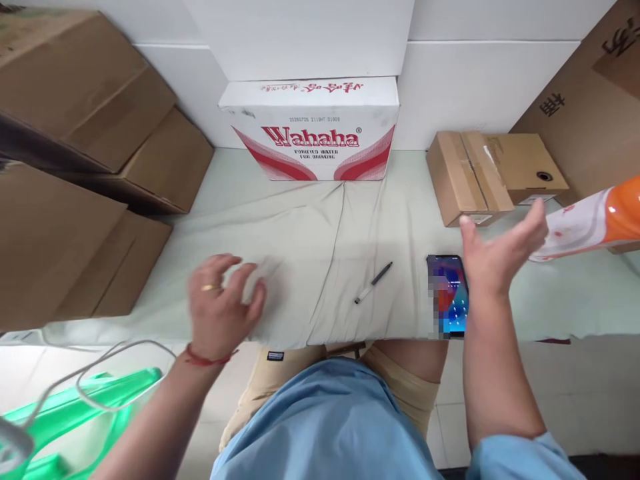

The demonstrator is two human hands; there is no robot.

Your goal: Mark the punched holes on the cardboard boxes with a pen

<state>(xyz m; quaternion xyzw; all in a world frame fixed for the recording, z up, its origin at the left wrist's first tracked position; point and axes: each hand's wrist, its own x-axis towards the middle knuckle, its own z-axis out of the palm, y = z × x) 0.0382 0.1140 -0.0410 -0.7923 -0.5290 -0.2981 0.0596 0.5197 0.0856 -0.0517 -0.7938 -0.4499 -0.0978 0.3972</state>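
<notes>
My left hand [223, 303] hovers over the left part of the cloth-covered table, its fingers bent and apart with nothing in them. A ring and a red cord bracelet show on it. My right hand [500, 257] is raised at the right, thumb and fingers spread wide. Just beyond its fingers is an orange and white plastic package [585, 223]; whether they touch I cannot tell. A lit smartphone [453, 293] lies beside my right wrist, which is close to its right edge. Between the hands, a pen [374, 283] with a dark cap rests diagonally on the cloth.
A white and red Wahaha water carton [315, 143] stands against the back wall. Brown cardboard boxes [85, 87] are stacked at the left. Small cartons [467, 177] and a large box [575, 100] stand at the right. A green plastic stool [95, 400] and cable are at lower left.
</notes>
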